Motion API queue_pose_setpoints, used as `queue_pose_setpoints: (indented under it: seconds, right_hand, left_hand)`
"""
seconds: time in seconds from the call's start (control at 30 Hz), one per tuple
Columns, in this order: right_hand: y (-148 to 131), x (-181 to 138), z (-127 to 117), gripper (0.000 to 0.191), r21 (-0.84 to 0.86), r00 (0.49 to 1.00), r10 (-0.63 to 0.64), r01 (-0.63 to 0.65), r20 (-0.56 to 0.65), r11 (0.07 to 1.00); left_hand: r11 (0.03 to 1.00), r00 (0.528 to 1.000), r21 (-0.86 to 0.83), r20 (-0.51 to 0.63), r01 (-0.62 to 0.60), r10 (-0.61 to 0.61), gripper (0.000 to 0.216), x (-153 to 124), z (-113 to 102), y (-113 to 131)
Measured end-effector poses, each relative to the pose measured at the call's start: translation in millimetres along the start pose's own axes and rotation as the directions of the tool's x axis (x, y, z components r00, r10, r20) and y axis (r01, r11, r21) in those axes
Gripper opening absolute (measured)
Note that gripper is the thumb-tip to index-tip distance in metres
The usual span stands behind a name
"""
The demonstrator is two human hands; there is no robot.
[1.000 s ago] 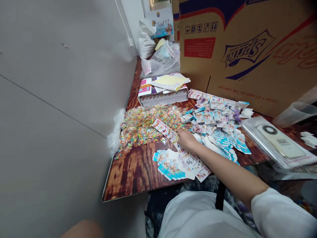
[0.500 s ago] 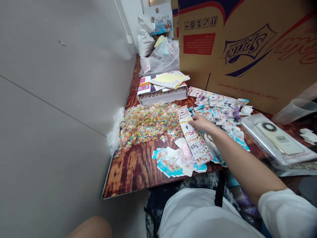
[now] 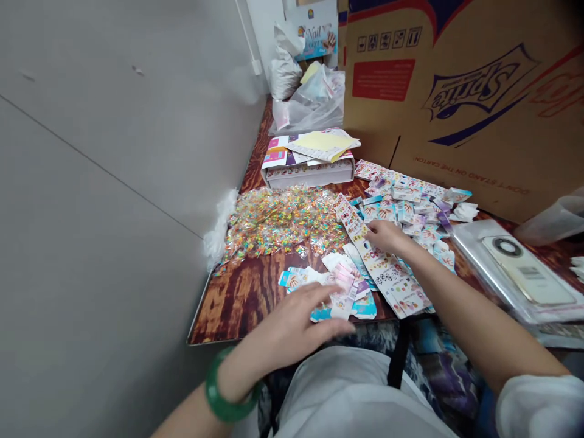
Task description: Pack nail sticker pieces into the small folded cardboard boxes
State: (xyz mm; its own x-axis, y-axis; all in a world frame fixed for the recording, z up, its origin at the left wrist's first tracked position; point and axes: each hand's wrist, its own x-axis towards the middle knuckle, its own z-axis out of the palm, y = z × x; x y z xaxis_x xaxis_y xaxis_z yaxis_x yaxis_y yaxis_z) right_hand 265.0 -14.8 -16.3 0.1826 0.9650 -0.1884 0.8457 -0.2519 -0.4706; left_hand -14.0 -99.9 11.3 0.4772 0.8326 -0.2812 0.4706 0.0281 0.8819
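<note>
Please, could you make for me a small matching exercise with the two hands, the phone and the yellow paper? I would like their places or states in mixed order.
Column one
1. Right hand
2. Left hand
3. Phone
4. Yellow paper

Column two
A. Lying in the right part of the picture
B. Open, with a green bangle at its wrist
C. On top of a box
D. Fingers at the edge of a long printed strip

Right pairs: 1-D, 2-B, 3-A, 4-C
</note>
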Motion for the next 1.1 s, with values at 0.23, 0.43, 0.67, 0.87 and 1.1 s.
queue_pose_setpoints:
  seconds: [0.23,0.43,0.67,0.87,1.1]
  right_hand:
    - [3,-3,-1,0.016,0.024,0.998,-0.06,0.06,0.032,0.998]
    - [-3,-5,4,0.019,0.084,0.994,-0.11,0.11,0.002,0.99]
    - [11,-4,3,0.016,0.137,0.994,-0.112,0.111,0.0,0.984]
    - [7,-2,2,0.02,0.127,0.994,-0.106,0.106,-0.002,0.986]
    - [-1,-1,12,0.017,-0.064,0.996,-0.08,0.077,-0.043,0.995]
  left_hand:
    - [0.714,0.971,0.697,-0.116,-0.07,0.209,0.09,45,70,-23]
    - [0.713,0.973,0.701,-0.168,0.007,0.156,0.082,56,87,-21]
    - [0.842,0.983,0.537,-0.175,0.045,0.059,0.075,63,60,-14]
    - [0.892,0.972,0.449,-0.229,0.058,0.052,0.073,80,55,-4]
    - [0.812,0.95,0.556,-0.311,0.176,0.007,0.073,98,80,6]
